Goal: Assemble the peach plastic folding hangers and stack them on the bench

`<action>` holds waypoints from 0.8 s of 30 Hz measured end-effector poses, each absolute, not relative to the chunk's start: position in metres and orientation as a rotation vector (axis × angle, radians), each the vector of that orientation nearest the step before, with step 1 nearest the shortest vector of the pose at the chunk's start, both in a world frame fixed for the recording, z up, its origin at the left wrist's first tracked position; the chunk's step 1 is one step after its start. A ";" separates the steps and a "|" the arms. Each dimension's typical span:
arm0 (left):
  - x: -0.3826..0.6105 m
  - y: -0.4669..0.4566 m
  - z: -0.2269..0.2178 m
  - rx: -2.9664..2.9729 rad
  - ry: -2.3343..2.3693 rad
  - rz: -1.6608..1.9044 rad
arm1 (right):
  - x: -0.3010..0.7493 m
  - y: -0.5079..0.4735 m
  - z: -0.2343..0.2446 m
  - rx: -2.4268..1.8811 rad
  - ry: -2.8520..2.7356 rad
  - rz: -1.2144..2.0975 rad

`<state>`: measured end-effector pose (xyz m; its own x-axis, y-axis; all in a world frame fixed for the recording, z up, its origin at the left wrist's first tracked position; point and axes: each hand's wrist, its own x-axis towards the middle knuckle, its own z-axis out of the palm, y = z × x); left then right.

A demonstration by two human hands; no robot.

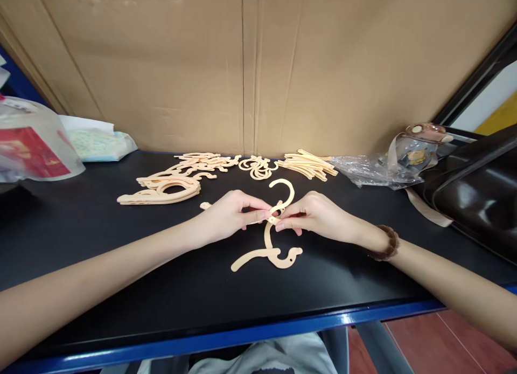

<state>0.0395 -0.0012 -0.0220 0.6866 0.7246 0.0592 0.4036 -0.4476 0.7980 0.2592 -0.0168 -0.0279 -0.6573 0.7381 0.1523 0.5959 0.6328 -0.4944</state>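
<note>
My left hand (232,216) and my right hand (321,216) meet above the middle of the dark table, both closed in a pinch. Between the fingertips is the joint of a beige plastic folding hanger, its curved hook (291,191) rising above them. An end of a beige piece (205,206) shows behind my left hand. Just below the hands are curved hanger arms (283,260), with a rounded, holed end at the right. My fingers cover much of the joint, so I cannot tell how the pieces are fastened.
At the back lie a pile of hanger arms (177,193), a cluster of hooks (258,168) and a stack of flat strips (309,164). Clear plastic wrap (359,171) and a dark bag (476,191) sit right. A tissue pack (100,145) lies left; cardboard (181,67) stands behind.
</note>
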 end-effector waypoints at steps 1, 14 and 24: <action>0.040 0.000 -0.024 2.090 0.876 0.514 | 0.258 -0.017 -0.027 -1.105 -2.505 0.584; 0.044 -0.006 -0.037 2.222 0.828 0.602 | 0.262 -0.014 -0.037 -1.225 -2.269 0.786; 0.046 -0.007 -0.044 2.120 0.875 0.808 | 0.259 -0.011 -0.036 -1.214 -1.988 0.943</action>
<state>0.0464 -0.0072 -0.0444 0.5783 0.7681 0.2751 0.3351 -0.5310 0.7783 0.2587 -0.0112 -0.0359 -0.3868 0.9118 0.1377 0.4705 0.3236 -0.8209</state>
